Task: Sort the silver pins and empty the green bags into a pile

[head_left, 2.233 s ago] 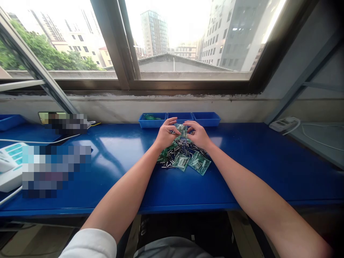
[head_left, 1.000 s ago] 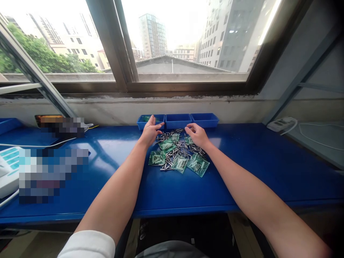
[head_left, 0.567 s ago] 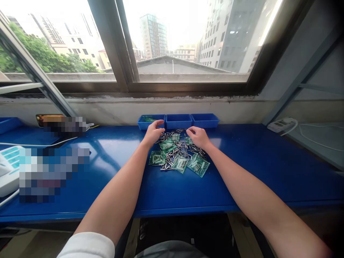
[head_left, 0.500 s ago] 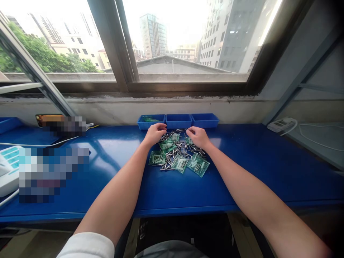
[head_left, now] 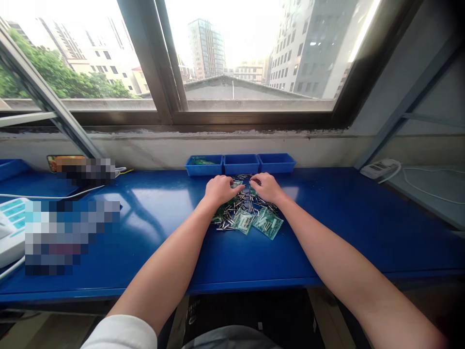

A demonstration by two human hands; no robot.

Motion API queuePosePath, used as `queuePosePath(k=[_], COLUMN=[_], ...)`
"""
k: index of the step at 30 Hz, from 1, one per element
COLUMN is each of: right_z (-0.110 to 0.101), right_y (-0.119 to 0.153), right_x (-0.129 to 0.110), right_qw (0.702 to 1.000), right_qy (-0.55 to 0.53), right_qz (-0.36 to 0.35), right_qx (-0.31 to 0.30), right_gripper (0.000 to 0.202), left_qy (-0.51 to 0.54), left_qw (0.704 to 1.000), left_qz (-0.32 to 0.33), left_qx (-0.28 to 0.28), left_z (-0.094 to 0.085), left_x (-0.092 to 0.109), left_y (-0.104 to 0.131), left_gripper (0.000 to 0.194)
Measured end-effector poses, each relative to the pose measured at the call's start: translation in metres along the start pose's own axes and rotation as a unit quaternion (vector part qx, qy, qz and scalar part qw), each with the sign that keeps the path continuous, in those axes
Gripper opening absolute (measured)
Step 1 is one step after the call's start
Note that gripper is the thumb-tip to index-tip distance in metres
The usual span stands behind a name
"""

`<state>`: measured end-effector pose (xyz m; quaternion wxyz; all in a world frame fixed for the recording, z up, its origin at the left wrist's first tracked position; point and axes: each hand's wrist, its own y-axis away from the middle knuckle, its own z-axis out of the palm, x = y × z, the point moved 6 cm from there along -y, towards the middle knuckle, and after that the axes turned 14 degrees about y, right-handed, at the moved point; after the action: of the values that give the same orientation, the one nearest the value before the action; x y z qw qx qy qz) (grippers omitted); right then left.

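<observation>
My left hand (head_left: pixel 220 190) lies palm down over the left part of a pile of thin silvery metal pins (head_left: pixel 227 220). Its thumb is stretched out apart from the fingers, and it covers some green-tinted plastic packets. On the pile's right side is my right hand (head_left: pixel 267 187), thumb and forefinger slightly parted, nothing visible between them. Under its fingertips shows part of a green packet (head_left: pixel 253 190). Closer to me, two more packets of small parts lie flat: a smaller packet (head_left: pixel 243 221) and a larger packet (head_left: pixel 268 223).
Three blue bins stand in a row behind the pile; the left bin (head_left: pixel 204 169) contains green packets. A white device (head_left: pixel 12 228) and blurred items sit on the blue table (head_left: pixel 152 271) at left. A white power strip (head_left: pixel 380 168) lies at far right, below the window.
My left hand has moved right and toward me, its thumb spreading over the pile and hiding packets on the left. My right hand has shifted slightly, its thumb and forefinger parting.
</observation>
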<state>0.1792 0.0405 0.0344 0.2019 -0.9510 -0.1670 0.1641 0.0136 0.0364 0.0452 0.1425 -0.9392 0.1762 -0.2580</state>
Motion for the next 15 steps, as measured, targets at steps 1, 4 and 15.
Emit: queuePosePath(k=[1,4,15], right_z=[-0.001,-0.003,-0.005], right_y=[0.000,0.001,0.002], right_x=[-0.001,-0.005,-0.005], right_qw=[1.000,1.000,1.000], right_qy=[-0.002,-0.004,-0.011], right_qz=[0.000,-0.003,-0.003], right_qx=[-0.003,-0.008,0.004], right_gripper=[0.023,0.024,0.024], left_qy=[-0.012,-0.029,-0.035], left_qw=[1.000,0.999,0.999], left_qz=[-0.006,-0.024,0.001], left_qx=[0.005,0.008,0.032], left_z=[0.001,0.003,-0.011], left_x=[0.002,0.006,0.012], left_y=[0.001,0.001,0.002], left_gripper=[0.046,0.045,0.039])
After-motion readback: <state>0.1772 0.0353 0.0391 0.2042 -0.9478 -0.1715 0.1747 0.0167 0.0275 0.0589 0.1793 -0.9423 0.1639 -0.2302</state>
